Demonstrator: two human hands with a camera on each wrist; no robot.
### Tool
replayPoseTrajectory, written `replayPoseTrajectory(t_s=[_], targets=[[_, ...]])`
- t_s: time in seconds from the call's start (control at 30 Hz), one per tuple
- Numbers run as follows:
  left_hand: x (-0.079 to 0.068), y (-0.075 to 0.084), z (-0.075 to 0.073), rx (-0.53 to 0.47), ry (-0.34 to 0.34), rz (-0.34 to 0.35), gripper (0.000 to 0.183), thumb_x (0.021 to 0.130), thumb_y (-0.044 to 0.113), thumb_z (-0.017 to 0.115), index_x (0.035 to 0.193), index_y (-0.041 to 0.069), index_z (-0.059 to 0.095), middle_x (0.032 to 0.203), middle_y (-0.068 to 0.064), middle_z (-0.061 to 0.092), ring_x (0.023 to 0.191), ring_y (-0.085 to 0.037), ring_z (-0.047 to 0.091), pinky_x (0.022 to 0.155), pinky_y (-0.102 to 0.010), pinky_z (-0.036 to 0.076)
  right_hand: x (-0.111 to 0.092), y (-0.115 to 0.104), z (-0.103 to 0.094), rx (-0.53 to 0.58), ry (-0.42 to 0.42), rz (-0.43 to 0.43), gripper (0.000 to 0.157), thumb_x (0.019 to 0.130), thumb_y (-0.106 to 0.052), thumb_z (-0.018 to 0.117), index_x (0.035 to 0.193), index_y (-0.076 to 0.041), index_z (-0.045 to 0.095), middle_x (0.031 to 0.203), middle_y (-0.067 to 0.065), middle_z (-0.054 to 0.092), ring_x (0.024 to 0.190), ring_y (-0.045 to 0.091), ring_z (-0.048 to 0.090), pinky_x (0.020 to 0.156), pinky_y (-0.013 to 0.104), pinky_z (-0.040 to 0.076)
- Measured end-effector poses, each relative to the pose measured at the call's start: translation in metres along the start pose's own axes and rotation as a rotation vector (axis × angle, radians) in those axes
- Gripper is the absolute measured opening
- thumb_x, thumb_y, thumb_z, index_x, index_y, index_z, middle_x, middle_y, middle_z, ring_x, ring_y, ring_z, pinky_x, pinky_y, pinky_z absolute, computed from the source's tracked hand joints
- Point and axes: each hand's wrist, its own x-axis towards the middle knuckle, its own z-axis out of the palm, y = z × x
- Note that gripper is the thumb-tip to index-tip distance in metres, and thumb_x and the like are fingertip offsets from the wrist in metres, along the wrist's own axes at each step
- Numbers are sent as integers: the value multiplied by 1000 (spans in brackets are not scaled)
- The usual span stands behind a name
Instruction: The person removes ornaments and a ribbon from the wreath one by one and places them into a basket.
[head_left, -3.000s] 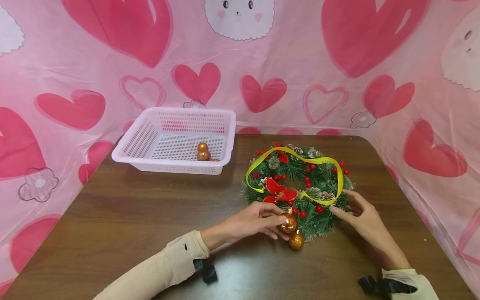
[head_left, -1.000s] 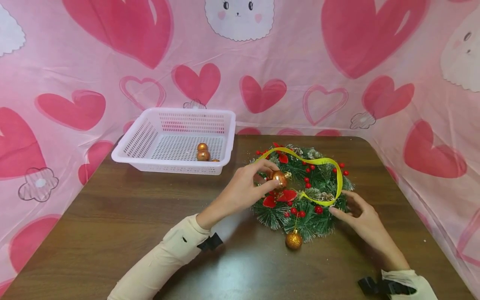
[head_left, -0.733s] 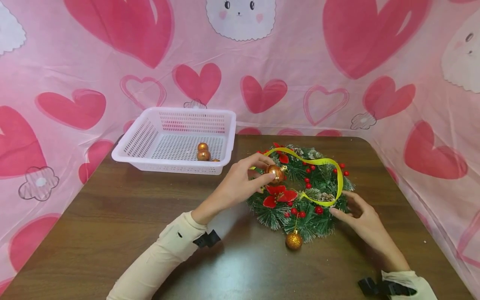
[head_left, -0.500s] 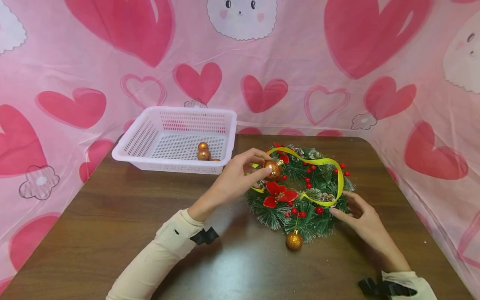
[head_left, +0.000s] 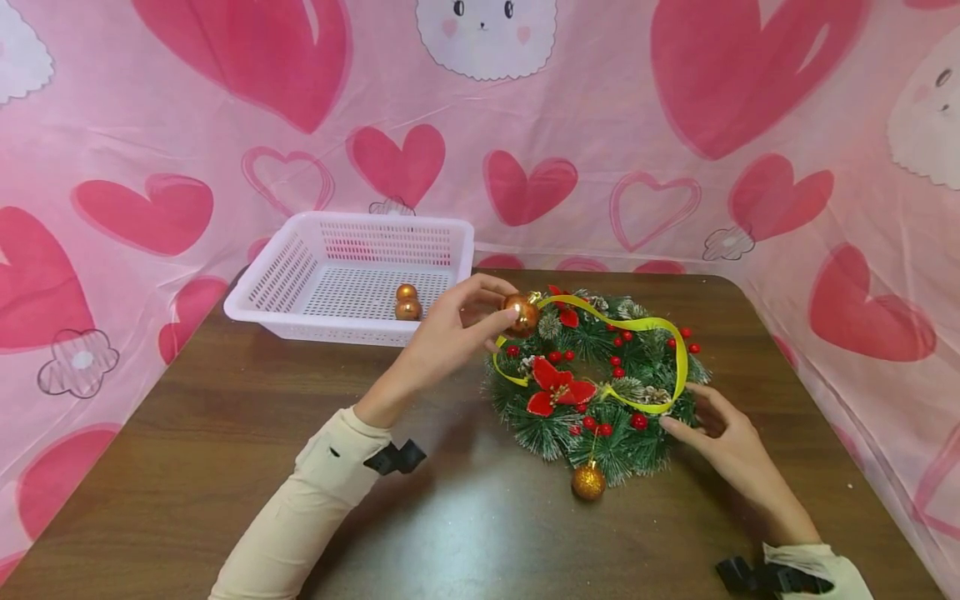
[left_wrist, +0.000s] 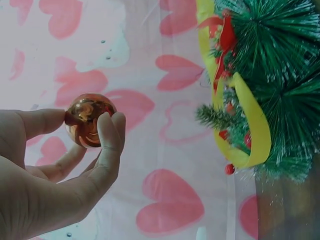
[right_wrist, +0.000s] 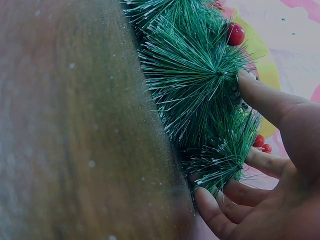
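Observation:
My left hand [head_left: 438, 337] pinches a shiny copper Christmas bauble [head_left: 521, 316] between thumb and fingers, in the air over the wreath's far left edge. Its gold cap points up and right; the left wrist view shows the bauble [left_wrist: 90, 120] held at the fingertips. The green wreath [head_left: 543, 429], trimmed with red flowers, berries and pine cones, lies on the table. My right hand [head_left: 731, 442] grips its right edge; in the right wrist view the thumb lies over the needles [right_wrist: 200, 75] and the fingers curl below. A glittery gold bauble [head_left: 588, 481] hangs at the near edge.
A yellow ribbon [head_left: 681, 358] loops loosely over the wreath. At the back left stands a white slotted plastic basket [head_left: 247, 315] with copper baubles [head_left: 407, 309] in it. A pink heart-print cloth [head_left: 585, 100] hangs behind the brown wooden table [head_left: 247, 425].
My left hand has carried the copper bauble from the wreath's near edge up across the red flower to its far left side. The right hand and the wreath have stayed in place.

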Motion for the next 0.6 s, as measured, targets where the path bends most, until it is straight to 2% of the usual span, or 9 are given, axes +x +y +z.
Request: replayPoseTrajectory(t_s=[0.2, 0.4, 0.6], targets=[[1, 2, -8, -47, 28, -11, 27, 96, 17, 67, 120, 8, 61, 116, -11, 64, 87, -34, 69, 71, -46, 59, 0, 0, 0, -8, 4, -3, 75, 94, -38, 69, 153, -8, 34, 142, 34, 43, 128, 50, 44, 100, 63, 38], [3, 2, -14, -33, 43, -12, 27, 96, 18, 66, 121, 8, 61, 118, -11, 64, 85, -26, 71, 69, -43, 59, 1, 0, 0, -15, -3, 7, 76, 94, -39, 69, 153, -9, 33, 143, 34, 43, 129, 50, 43, 100, 64, 38], [7, -3, -21, -34, 60, -49, 29, 97, 22, 67, 122, 10, 61, 119, -10, 64, 79, -28, 70, 72, -41, 59, 1, 0, 0, -14, -4, 5, 76, 94, -39, 69, 153, -8, 32, 143, 34, 43, 129, 50, 43, 100, 64, 37]])
